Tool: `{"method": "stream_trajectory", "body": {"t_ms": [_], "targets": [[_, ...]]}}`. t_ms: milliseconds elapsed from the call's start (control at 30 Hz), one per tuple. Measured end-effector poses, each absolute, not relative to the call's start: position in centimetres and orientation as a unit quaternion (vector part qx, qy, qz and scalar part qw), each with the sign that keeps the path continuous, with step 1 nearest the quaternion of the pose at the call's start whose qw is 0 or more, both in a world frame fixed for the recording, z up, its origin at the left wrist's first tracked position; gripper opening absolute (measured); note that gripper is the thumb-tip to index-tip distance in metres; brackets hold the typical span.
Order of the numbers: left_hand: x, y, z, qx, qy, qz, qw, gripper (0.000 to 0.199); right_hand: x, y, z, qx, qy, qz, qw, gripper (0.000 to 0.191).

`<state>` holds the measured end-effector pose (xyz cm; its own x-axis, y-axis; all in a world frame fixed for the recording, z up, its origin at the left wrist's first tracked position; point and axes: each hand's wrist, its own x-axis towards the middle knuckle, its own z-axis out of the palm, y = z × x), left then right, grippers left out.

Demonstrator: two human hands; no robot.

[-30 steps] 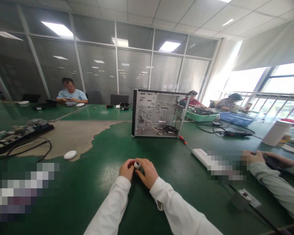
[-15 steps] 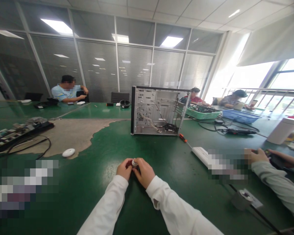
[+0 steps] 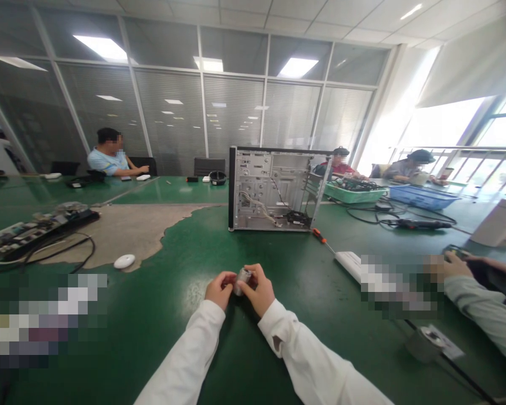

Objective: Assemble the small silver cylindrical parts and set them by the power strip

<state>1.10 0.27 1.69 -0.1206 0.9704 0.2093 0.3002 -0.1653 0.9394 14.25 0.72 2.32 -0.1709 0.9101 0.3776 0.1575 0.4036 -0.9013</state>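
A small grey metal cylinder [image 3: 243, 279] with dark marks or openings on its top end is held just above the table in front of me. My right hand [image 3: 259, 291] grips it from the right, thumb on the near side and index finger at the top. From the left, my left hand [image 3: 218, 289] is closed with its fingertips against the cylinder's side. The cylinder leans slightly to the right. Beyond my hands stands an open computer case [image 3: 274, 191] with wires and a black fan inside.
An orange-handled screwdriver [image 3: 319, 236] and a white power strip [image 3: 349, 264] lie to the right. A similar grey cylinder [image 3: 424, 344] sits near a black cable. At right is a co-worker's sleeve [image 3: 476, 298]. A white round object [image 3: 124, 261] and circuit boards [image 3: 37, 228] lie left.
The cylinder has turned and tilted between my hands, showing more of its side and top. My right hand has risen slightly and its grip has shifted. The view has moved slightly.
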Motion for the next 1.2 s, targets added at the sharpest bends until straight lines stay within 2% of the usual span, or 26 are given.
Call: {"method": "stream_trajectory", "body": {"t_ms": [167, 533, 900, 1067, 1200], "targets": [[1.1, 0.3, 1.9, 0.564, 0.557, 0.503, 0.345, 0.021, 14.1, 1.2, 2.1, -0.380, -0.535, 0.522, 0.545, 0.035], [1.4, 0.2, 2.2, 0.571, 0.548, 0.495, 0.358, 0.016, 14.2, 1.7, 1.9, -0.368, -0.341, 0.667, 0.551, 0.040], [1.5, 0.0, 2.3, 0.586, 0.542, 0.494, 0.344, 0.018, 14.1, 1.4, 2.7, -0.344, -0.243, 0.739, 0.525, 0.035], [2.5, -0.7, 2.8, 0.638, 0.517, 0.504, 0.270, 0.035, 14.3, 1.4, 3.0, -0.341, -0.228, 0.754, 0.513, 0.032], [2.7, -1.0, 3.3, 0.661, 0.498, 0.507, 0.239, 0.035, 14.2, 1.3, 3.1, -0.347, -0.256, 0.755, 0.494, 0.032]]}}
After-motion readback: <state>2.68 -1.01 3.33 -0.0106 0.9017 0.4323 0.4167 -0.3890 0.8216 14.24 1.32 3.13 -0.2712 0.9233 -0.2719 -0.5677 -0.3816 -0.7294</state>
